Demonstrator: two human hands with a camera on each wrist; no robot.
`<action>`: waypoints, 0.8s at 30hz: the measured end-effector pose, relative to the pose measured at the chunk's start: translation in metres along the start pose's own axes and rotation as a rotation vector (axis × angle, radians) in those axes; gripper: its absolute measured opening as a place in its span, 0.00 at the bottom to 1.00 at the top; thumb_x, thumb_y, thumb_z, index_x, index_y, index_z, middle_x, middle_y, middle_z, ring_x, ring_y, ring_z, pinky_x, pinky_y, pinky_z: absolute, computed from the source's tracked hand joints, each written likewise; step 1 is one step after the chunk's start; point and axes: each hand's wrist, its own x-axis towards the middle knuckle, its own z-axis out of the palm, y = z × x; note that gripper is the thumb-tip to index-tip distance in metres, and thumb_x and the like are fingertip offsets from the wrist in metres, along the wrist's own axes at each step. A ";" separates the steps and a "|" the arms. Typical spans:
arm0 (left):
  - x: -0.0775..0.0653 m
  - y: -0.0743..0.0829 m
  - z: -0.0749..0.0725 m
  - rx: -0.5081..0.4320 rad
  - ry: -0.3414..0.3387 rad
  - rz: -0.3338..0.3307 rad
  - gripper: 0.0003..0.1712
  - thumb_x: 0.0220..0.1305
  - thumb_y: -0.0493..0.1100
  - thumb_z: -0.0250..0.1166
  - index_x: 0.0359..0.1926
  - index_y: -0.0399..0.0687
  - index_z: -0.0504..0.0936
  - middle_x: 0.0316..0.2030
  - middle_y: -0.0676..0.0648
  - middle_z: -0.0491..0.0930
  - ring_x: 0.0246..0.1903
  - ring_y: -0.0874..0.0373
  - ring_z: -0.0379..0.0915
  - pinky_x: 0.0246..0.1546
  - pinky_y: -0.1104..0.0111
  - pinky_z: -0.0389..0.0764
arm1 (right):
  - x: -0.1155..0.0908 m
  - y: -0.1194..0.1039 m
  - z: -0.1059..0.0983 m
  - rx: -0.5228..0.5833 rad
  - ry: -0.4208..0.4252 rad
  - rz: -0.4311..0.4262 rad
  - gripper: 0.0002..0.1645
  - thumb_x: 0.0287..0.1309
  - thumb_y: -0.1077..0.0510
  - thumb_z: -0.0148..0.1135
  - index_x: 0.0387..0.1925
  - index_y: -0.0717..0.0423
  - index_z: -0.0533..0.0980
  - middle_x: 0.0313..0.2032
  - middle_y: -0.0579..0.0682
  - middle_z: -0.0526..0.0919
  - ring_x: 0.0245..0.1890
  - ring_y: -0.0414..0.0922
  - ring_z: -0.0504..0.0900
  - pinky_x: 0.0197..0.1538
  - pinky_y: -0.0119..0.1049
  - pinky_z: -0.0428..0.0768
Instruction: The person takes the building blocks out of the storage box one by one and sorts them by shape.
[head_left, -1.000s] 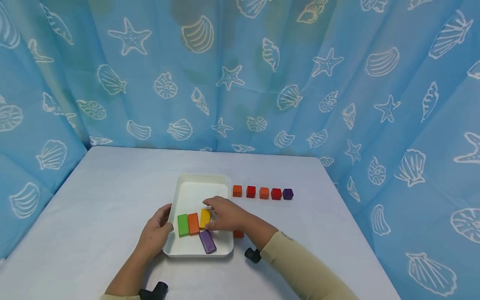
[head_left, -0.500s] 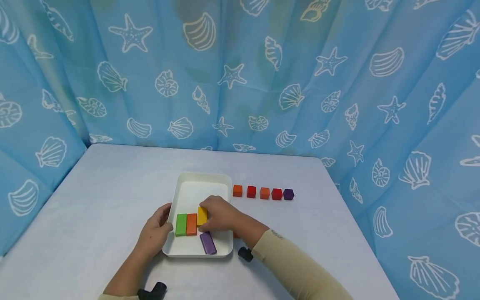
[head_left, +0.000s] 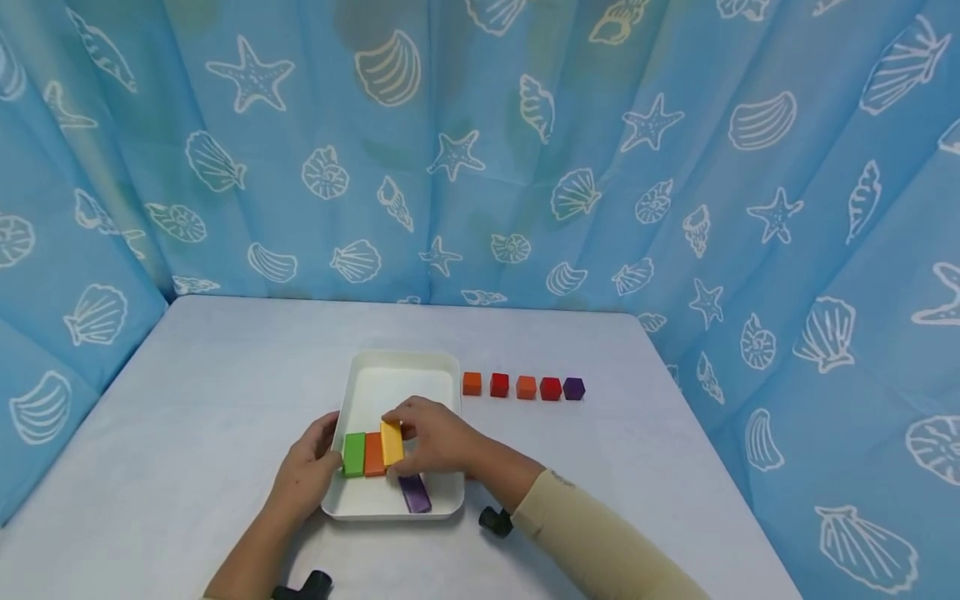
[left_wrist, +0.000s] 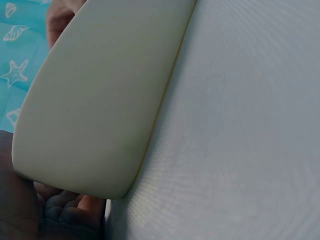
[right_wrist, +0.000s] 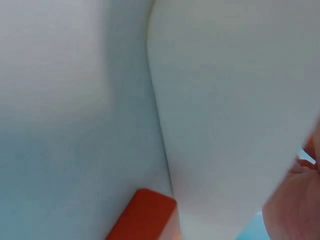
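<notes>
Lower centre: right hand is pinching yellow oblong block; any tilt is risking to shift orange oblong block; left hand is gripping white rectangular tray.

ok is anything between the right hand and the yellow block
Nothing visible: the right hand pinches the yellow block directly. The purple block lies nearer the person in the white tray, not between them.
</notes>
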 end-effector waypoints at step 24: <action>-0.002 0.004 0.003 0.012 -0.010 -0.011 0.42 0.68 0.32 0.52 0.83 0.38 0.56 0.81 0.36 0.58 0.80 0.38 0.51 0.78 0.43 0.56 | -0.084 0.063 -0.040 0.031 0.192 0.105 0.47 0.47 0.49 0.87 0.70 0.50 0.79 0.57 0.42 0.79 0.53 0.41 0.83 0.53 0.36 0.88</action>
